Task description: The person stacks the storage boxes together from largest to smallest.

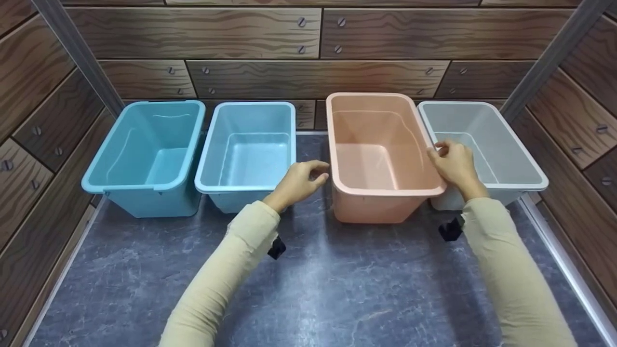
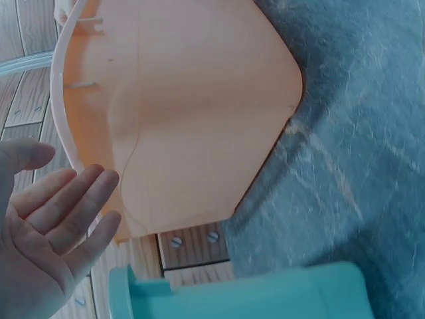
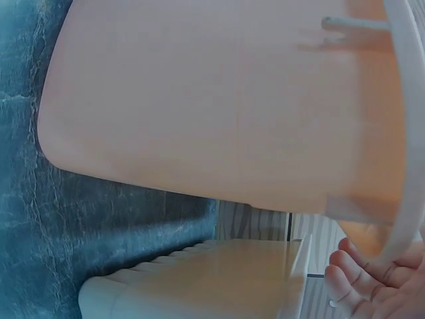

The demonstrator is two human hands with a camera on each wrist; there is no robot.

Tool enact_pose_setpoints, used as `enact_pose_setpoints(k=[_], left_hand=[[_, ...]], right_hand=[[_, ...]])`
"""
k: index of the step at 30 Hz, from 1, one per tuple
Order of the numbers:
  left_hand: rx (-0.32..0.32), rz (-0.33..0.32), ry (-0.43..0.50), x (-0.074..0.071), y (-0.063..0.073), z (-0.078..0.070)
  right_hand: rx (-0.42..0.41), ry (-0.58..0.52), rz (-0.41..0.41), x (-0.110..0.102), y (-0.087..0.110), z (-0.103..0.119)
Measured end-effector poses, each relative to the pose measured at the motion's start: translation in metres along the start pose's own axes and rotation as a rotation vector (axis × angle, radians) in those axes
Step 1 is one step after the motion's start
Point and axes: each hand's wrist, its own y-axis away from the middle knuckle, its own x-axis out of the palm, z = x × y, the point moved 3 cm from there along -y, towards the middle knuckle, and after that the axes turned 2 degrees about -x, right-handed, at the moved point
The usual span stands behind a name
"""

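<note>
An orange plastic bin stands on the dark floor between my two hands. My left hand is beside its left rim, the fingers loosely extended and the thumb apart. The left wrist view shows that palm, with its fingertips overlapping the bin's rim and nothing held. At the opposite side my right hand is right at the right rim, fingers loosely bent. In the right wrist view, the right fingers appear just past the rim. A grey bin stands close against the orange one, partly behind this hand.
Left of the orange bin stand a light blue bin and a teal bin. All the bins line up near the wood-patterned back wall. Metal posts rise at the corners. The marbled floor extends in front.
</note>
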Motion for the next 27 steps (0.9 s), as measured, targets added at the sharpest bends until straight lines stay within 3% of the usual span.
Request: enact_pose_setpoints(k=[8,16,21,27], left_hand=[[-0.043,0.005,0.122,0.011,-0.002,0.000],[-0.173,0.048,0.271,0.014,-0.005,0.001],[-0.228,0.056,0.296,0.014,-0.006,0.001],[-0.245,0.057,0.307,0.017,-0.006,-0.001]], right_hand=[[0.049,-0.032,0.052,0.005,-0.001,-0.005],[0.089,-0.061,0.088,0.007,-0.001,-0.011],[0.129,-0.099,0.112,0.009,0.000,-0.012],[0.192,-0.155,0.148,0.011,0.001,-0.013]])
